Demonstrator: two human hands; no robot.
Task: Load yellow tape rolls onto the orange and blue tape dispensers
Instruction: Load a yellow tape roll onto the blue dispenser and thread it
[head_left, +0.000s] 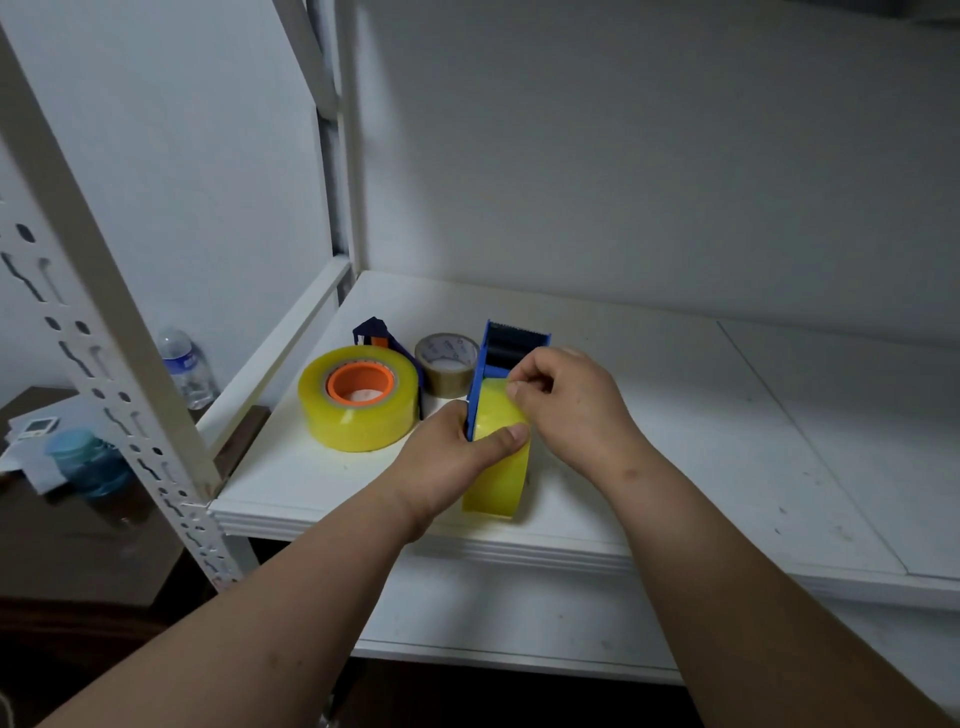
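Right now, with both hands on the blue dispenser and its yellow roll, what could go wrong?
The right hand pinches at the top of the yellow roll, apparently at the tape end; it could tear or stick back down. The blue dispenser stands upright near the shelf front edge, held by the left hand, so a hard pull could tip it off.
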